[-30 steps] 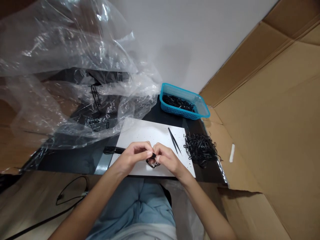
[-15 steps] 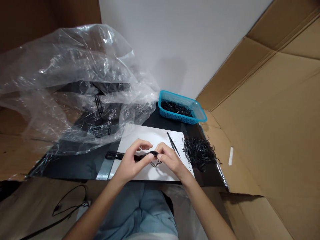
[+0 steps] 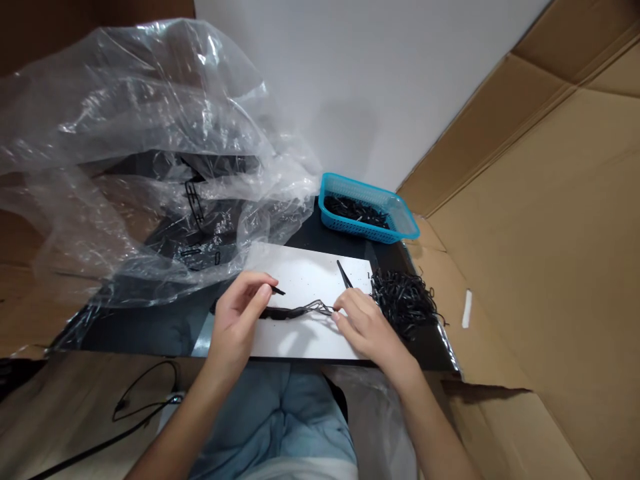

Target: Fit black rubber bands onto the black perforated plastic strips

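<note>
Okay, largest first: a cardboard box wall [image 3: 540, 220] runs along the right of the white sheet, and a white wall [image 3: 360, 87] stands beyond it. A crumpled clear plastic bag [image 3: 130, 113] lies left of the white sheet, its edge just reaching the sheet's corner, with black pieces [image 3: 195, 203] showing through it. The black bench [image 3: 305, 230] carries the white sheet [image 3: 305, 277]. Light blue denim [image 3: 270, 427] sits below the sheet, and a thin black cable [image 3: 145, 400] lies further left of that.

A blue plastic basket [image 3: 330, 200] of black strips [image 3: 355, 210] stands beyond the sheet, toward its right corner. A heap of black loops [image 3: 403, 303] sits just right of the sheet. Black tweezers [image 3: 344, 275] lie on the sheet, partly behind the right hand [image 3: 367, 327].

A black strip [image 3: 285, 312] stretches across the sheet between the hands. The right hand is narrow, fingertips pinching its thin looped end. The left hand [image 3: 235, 320] is also narrow, thumb and forefinger pinching a small black piece [image 3: 279, 291] above the sheet.
</note>
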`<action>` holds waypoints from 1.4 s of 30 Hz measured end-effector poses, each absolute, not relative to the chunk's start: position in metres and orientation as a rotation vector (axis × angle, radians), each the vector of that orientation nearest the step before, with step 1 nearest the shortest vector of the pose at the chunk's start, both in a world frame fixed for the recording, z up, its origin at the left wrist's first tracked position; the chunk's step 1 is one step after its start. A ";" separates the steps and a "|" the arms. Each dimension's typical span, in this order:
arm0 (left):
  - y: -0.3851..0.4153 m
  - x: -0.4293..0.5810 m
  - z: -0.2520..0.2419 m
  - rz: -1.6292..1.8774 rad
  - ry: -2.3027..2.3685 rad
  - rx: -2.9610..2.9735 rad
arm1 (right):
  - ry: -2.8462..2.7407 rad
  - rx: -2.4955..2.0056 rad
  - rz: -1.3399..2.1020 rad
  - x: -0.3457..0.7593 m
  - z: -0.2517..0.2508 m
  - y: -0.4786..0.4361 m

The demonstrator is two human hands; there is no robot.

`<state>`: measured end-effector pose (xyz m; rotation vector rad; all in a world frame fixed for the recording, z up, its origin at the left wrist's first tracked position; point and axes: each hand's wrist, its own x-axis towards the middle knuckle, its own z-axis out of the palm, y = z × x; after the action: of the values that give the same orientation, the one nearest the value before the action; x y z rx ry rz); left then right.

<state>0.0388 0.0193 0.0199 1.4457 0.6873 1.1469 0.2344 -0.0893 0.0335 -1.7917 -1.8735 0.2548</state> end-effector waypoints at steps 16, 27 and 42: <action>-0.021 0.046 0.045 0.849 0.330 1.367 | -1.001 -0.922 1.075 0.175 0.036 -0.084; -0.008 0.025 0.020 0.986 0.637 1.286 | -0.767 -1.151 -0.508 0.250 0.111 -0.079; 0.021 0.007 0.017 0.896 0.896 2.276 | -1.962 -2.007 0.131 0.229 0.047 -0.043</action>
<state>0.0075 0.0215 0.0175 2.2765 0.8961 0.8957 0.2286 -0.0435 0.0474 -2.0065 -1.9620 0.1305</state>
